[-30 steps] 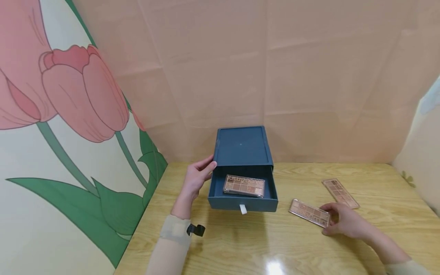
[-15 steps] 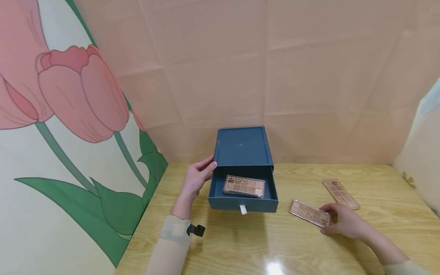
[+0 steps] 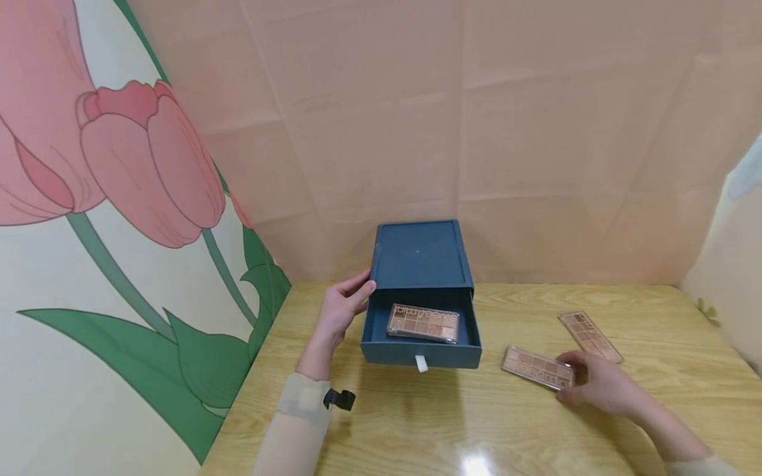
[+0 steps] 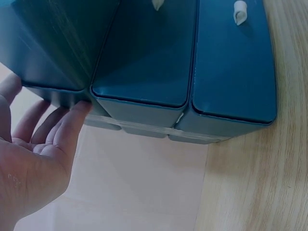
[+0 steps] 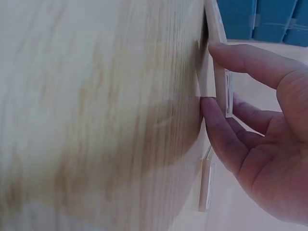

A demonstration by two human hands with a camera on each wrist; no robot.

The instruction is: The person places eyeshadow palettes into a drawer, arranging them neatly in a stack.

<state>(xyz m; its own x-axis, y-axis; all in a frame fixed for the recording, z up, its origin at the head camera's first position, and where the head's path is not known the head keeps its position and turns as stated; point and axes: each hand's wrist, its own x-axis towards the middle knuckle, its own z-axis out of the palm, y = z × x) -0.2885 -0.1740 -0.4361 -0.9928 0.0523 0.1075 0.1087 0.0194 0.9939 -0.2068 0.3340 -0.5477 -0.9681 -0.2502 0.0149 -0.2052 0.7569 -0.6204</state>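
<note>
A dark blue drawer cabinet [image 3: 421,254] stands on the table with its top drawer [image 3: 420,355] pulled out. An eyeshadow palette [image 3: 423,323] lies inside that drawer, its lid facing up. My left hand [image 3: 340,311] rests against the cabinet's left side; in the left wrist view its fingertips touch the cabinet near the pulled-out drawer. My right hand [image 3: 598,383] pinches the right end of a second palette [image 3: 538,367], right of the drawer. Thumb and fingers show on its edges in the right wrist view. A third palette [image 3: 589,336] lies just behind this hand.
Below the pulled-out drawer, the left wrist view shows two shut drawers [image 4: 144,62] with white pull tabs [image 4: 240,12]. A pink cloth wall [image 3: 536,132] rises behind the wooden table [image 3: 417,423]. At left stands a tulip-printed panel [image 3: 143,277].
The palette in my right hand has turned very slightly, its right end shifting a little away from me. My left hand, the cabinet and the other palettes stay in place.
</note>
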